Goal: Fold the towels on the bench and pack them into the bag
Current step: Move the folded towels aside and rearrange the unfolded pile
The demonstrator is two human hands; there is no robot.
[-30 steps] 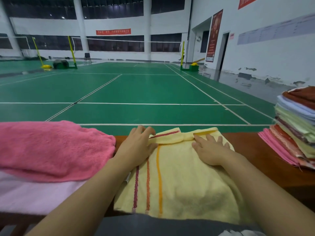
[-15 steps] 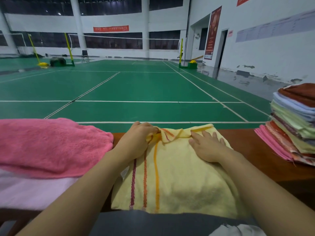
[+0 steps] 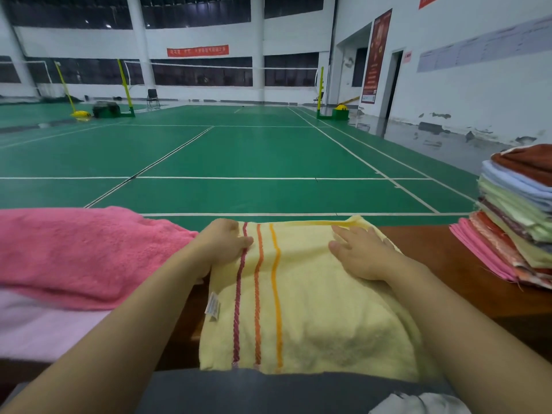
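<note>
Yellow towel (image 3: 313,300) lies flat on the brown desk (image 3: 442,264); its far edge, bunched half a second ago, is now pulled straight. Left hand (image 3: 222,245) pinches the far-left corner by the stripes. Right hand (image 3: 363,252) rests flat, fingers apparently straight. Pink towel (image 3: 83,252) at left, folded stack (image 3: 519,216) at right.

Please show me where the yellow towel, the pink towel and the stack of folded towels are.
yellow towel (image 3: 322,300), head view, plain middle of its top.
pink towel (image 3: 89,252), head view, middle of its fluffy top.
stack of folded towels (image 3: 513,222), head view, its left side.
</note>
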